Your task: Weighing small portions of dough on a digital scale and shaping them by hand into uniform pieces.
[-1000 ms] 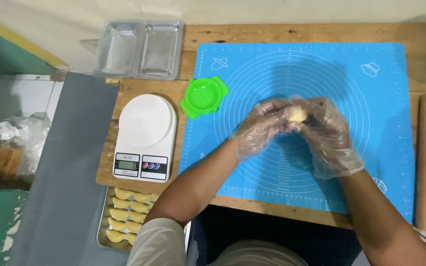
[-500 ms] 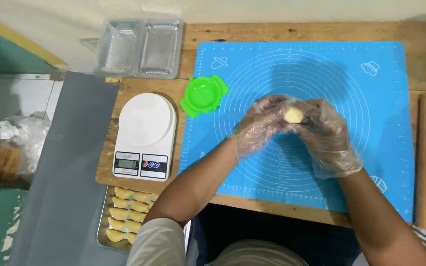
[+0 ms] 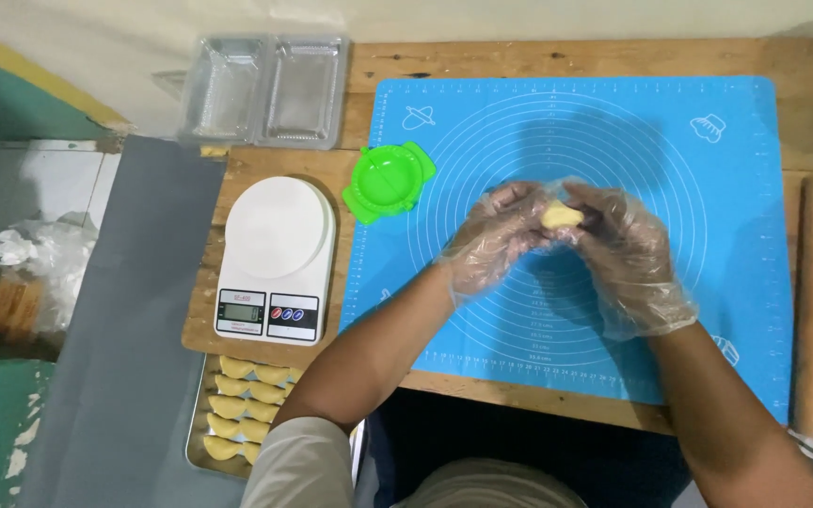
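A: What is held between the hands?

B: A small pale-yellow lump of dough [image 3: 562, 216] is pinched between the left hand [image 3: 496, 235] and the right hand [image 3: 628, 259]. Both hands are covered by loose clear plastic gloves. The fingers of each are curled closed around the dough from opposite sides, so the lump is only partly seen.

A: Where is the dough placed in relation to the table?

B: It is held above the blue silicone baking mat [image 3: 736, 169], roughly over the middle of the printed circles. Whether the mat is touched by it cannot be told.

A: What else is laid out?

B: A green plastic dumpling press [image 3: 389, 182] is set at the mat's left edge, lying open. Just to its left, a white digital kitchen scale [image 3: 275, 259] is rested on a wooden board [image 3: 201, 325]. Below the scale, a metal tray [image 3: 196, 442] is filled with folded yellow dumplings [image 3: 237, 404] in rows. Behind the scale, 2 clear plastic containers [image 3: 261, 91] are placed side by side. A grey sheet [image 3: 129, 320] is spread at the far left.
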